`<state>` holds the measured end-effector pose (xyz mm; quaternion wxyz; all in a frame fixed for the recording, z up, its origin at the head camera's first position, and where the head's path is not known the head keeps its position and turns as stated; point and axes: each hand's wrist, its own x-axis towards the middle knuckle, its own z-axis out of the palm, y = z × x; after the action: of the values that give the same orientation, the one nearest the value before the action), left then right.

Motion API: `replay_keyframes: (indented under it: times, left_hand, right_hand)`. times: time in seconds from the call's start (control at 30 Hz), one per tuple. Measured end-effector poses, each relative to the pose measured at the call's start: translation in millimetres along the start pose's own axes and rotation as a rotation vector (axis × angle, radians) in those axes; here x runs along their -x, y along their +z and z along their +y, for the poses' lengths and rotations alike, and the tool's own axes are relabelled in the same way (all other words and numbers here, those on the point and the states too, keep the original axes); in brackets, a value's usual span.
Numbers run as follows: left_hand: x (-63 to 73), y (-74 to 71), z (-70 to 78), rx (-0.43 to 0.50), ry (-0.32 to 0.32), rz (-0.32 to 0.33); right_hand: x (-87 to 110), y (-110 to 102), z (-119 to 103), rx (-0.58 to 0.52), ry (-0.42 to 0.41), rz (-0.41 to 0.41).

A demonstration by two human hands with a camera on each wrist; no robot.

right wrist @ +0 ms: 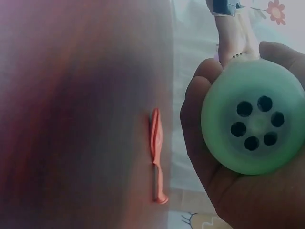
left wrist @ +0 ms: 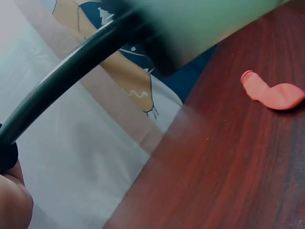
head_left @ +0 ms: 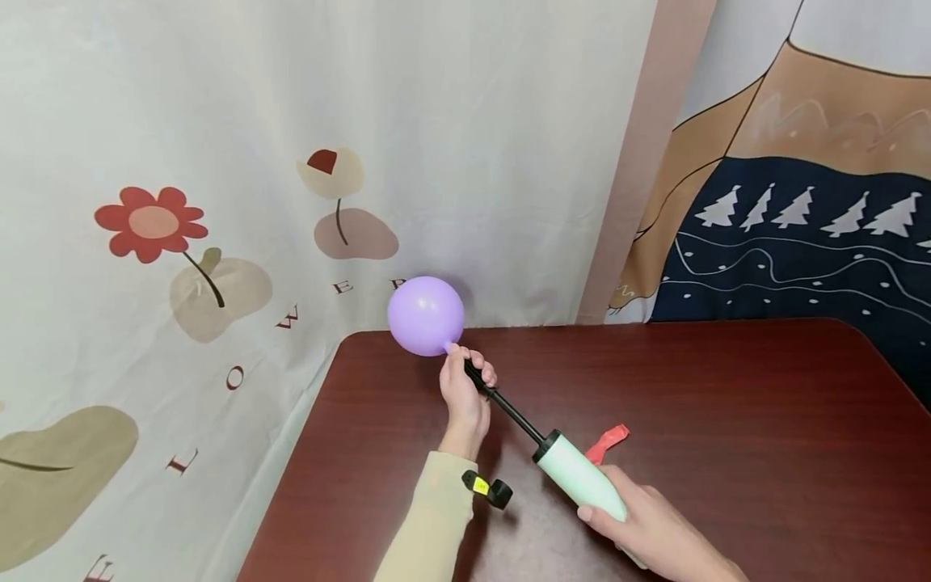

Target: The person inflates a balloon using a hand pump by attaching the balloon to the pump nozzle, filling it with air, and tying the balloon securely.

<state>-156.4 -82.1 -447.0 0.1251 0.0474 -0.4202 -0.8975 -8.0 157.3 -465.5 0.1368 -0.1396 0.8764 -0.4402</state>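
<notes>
A partly inflated purple balloon (head_left: 425, 316) sits on the nozzle end of a balloon pump. My left hand (head_left: 467, 392) grips the pump's black front end and the balloon's neck. The pump's black rod (head_left: 518, 416) stretches out between my hands. Around the mint-green barrel (head_left: 578, 473) curl the fingers of my right hand (head_left: 655, 521); several holes show in the barrel's end (right wrist: 257, 123) in the right wrist view. On the table beyond the barrel lies a flat red balloon (left wrist: 276, 94), partly hidden by the pump in the head view.
The dark red-brown table (head_left: 727, 420) reaches back to a pale curtain (head_left: 494, 162) with printed flowers and letters. A dark cloth with white trees (head_left: 793, 210) hangs at the right. A black strap device (head_left: 487, 489) is on the left wrist.
</notes>
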Motion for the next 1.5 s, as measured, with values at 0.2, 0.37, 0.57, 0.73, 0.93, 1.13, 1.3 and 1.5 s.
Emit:
replay_keyframes:
  times: [0.2, 0.37, 0.57, 0.73, 0.93, 1.13, 1.3, 1.5]
  left_hand:
    - [10.1, 4.6, -8.6, -0.014, -0.016, -0.033]
    - [28.9, 11.1, -24.2, -0.053, -0.064, -0.068]
    - [40.5, 12.6, -35.0, -0.104, -0.104, -0.059]
    - [35.7, 13.0, -34.0, -0.082, -0.109, -0.040]
    - [8.4, 10.6, -14.9, 0.008, -0.053, 0.016]
    - [-12.8, 1.0, 5.7, 0.011, -0.001, 0.050]
    - [-3.0, 3.0, -1.5, -0.009, -0.025, 0.036]
    - [21.1, 9.5, -24.2, -0.055, -0.092, -0.017]
  right_hand:
    - [-2.1, 6, 1, 0.013, -0.010, 0.010]
    - [-14.5, 12, -5, -0.017, -0.028, 0.053]
    - [-25.6, 16, -11, -0.033, -0.065, 0.116]
    - [-25.6, 14, -11, -0.028, -0.050, 0.126]
    - [-17.5, 3, -10, 0.003, -0.002, 0.060]
    - [-5.8, -5, -4, 0.031, -0.017, 0.012]
    - [-10.4, 1, -7, 0.042, -0.030, 0.020]
    - [-23.3, 8, -16, 0.015, -0.036, 0.069]
